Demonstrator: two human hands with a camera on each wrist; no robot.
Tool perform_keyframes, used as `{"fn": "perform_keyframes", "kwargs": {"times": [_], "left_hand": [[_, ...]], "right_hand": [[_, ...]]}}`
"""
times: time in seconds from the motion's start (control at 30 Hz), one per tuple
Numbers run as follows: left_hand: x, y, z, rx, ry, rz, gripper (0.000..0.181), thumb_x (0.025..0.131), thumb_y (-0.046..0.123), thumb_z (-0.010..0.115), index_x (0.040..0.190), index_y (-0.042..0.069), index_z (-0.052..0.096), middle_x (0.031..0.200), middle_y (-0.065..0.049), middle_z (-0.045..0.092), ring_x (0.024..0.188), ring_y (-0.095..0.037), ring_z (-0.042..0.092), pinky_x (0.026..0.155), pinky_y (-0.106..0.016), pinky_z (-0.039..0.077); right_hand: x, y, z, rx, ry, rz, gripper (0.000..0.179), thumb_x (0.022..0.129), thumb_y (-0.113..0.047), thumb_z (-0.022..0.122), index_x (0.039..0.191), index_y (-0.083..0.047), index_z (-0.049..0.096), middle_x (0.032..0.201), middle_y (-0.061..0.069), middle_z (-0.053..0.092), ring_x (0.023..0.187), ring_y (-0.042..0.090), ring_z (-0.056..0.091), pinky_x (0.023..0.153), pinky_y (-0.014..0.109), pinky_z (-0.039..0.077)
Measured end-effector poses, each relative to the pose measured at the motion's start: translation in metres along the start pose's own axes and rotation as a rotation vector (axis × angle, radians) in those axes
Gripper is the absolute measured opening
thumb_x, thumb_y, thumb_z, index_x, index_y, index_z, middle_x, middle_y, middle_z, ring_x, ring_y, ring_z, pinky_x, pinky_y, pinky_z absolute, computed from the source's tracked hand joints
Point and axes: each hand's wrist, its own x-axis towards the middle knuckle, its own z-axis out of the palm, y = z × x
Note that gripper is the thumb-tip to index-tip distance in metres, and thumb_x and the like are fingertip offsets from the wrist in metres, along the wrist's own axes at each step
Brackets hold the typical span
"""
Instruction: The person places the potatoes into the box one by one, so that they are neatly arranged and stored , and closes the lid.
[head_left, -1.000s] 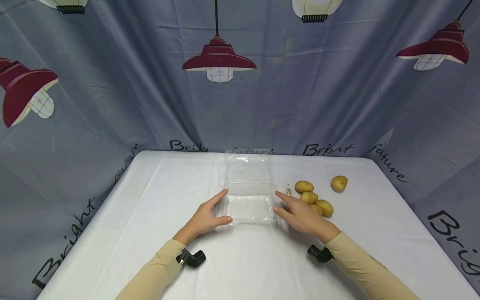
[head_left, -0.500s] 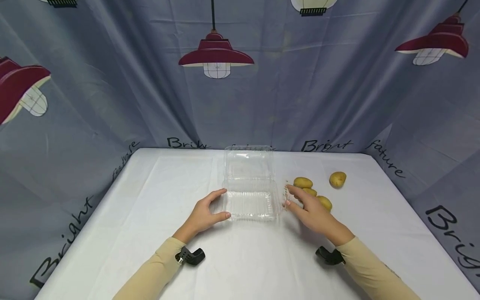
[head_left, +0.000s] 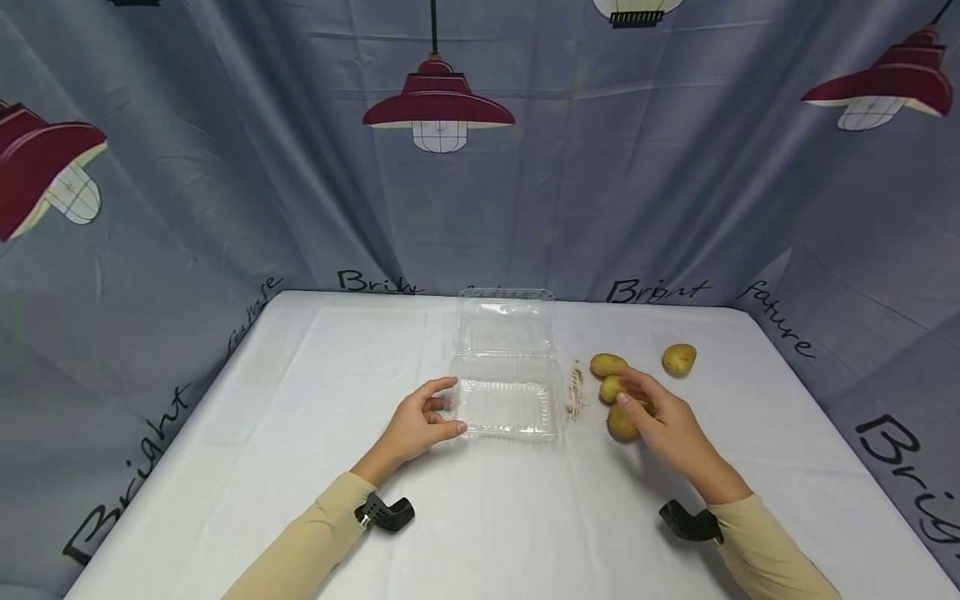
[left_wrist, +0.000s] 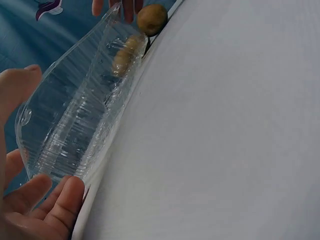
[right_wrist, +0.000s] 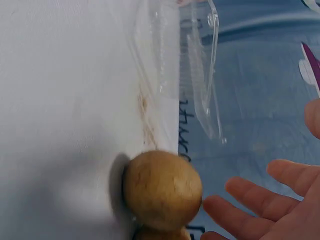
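A clear plastic clamshell box stands on the white table with its lid raised behind it. My left hand rests at the box's left side, thumb and fingers spread; in the left wrist view its fingertips meet the box's end. Over a cluster of potatoes right of the box hovers my right hand, holding nothing. One potato lies under its thumb, and the right wrist view shows a potato close to the extended fingers. The hand covers part of the cluster.
A single potato lies apart at the back right. Brown crumbs or dirt marks streak the white tablecloth between box and potatoes. A grey-blue curtain printed with lamps hangs behind the table.
My right hand has moved right, from the box's side to over the potatoes, exposing the brown marks. My left hand has stayed by the box.
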Motion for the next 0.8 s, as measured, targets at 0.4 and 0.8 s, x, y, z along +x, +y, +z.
{"fn": "perform_keyframes", "kwargs": {"times": [0.4,0.8], "left_hand": [[-0.001,0.002,0.007,-0.103,0.009,-0.028,0.082,0.083,0.003,0.078,0.154,0.000,0.038,0.156,-0.030,0.041,0.115,-0.039,0.066,0.080,-0.020,0.057],[0.000,0.004,0.009,-0.134,0.013,0.003,0.087,0.081,0.000,0.077,0.156,-0.003,0.034,0.160,-0.025,0.035,0.137,-0.046,0.047,0.085,-0.014,0.053]], "right_hand": [[-0.004,0.023,-0.015,-0.017,0.051,0.107,0.052,0.109,-0.031,0.044,0.151,-0.001,0.043,0.140,0.029,0.059,0.124,0.047,0.060,0.098,0.048,0.050],[-0.005,0.031,-0.017,-0.010,0.094,0.105,0.051,0.108,-0.031,0.045,0.149,-0.001,0.047,0.137,0.029,0.061,0.122,0.047,0.061,0.084,0.010,0.041]]}}
